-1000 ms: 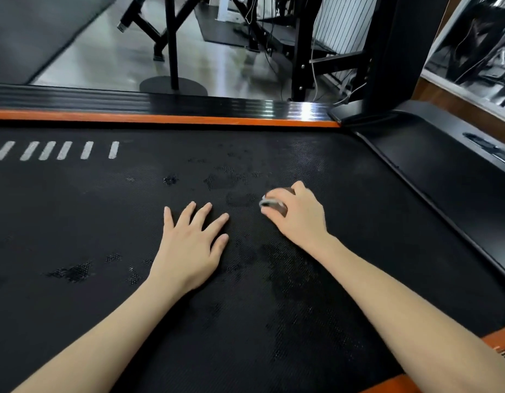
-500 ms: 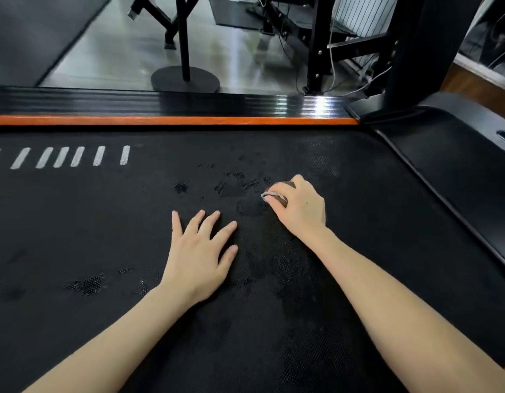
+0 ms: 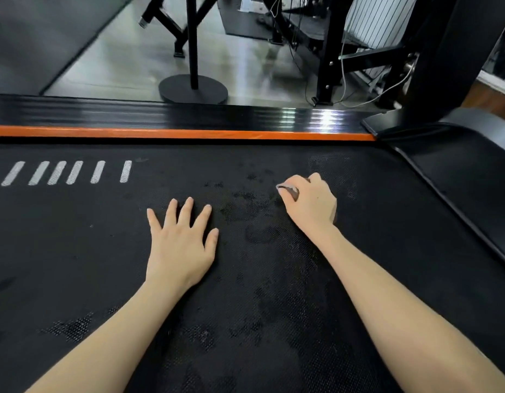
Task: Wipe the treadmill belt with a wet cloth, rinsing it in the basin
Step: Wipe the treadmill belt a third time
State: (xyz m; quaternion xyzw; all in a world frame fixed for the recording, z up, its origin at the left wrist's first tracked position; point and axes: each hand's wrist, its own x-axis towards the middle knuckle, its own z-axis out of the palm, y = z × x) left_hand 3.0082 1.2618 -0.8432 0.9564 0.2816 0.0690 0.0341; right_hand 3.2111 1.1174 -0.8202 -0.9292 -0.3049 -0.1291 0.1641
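Currently: right hand (image 3: 313, 205) is on the treadmill belt (image 3: 75, 251), right of centre, fingers curled. Its grip is closed tight around the cloth (image 3: 289, 190), bunched up small. Only a grey-brown edge of the cloth shows past the thumb side of the fist, and it looks to be touching the belt, though the hand covers most of it, so I can't confirm contact.

Left hand (image 3: 179, 251) lies flat on the belt, palm down, fingers straight and spread. Nothing in that grip. It sits just to the left of the right hand, a bit nearer the camera, the two hands apart.

Belt is black and textured. Darker wet patches (image 3: 245, 205) lie between and just ahead of the hands, with more trailing back between the forearms and one at lower left. A row of white dashes (image 3: 72, 172) is printed on the belt at far left.

Far edge of the belt: orange strip (image 3: 189, 134), then a ribbed black side rail (image 3: 132, 112). Black motor cover (image 3: 458, 171) at the right end, with the treadmill upright (image 3: 438, 52) rising from it.

Beyond the rail: glossy grey floor (image 3: 126, 66), a round black stand base (image 3: 193, 89) with its post, black equipment frames and loose cables (image 3: 343, 66).
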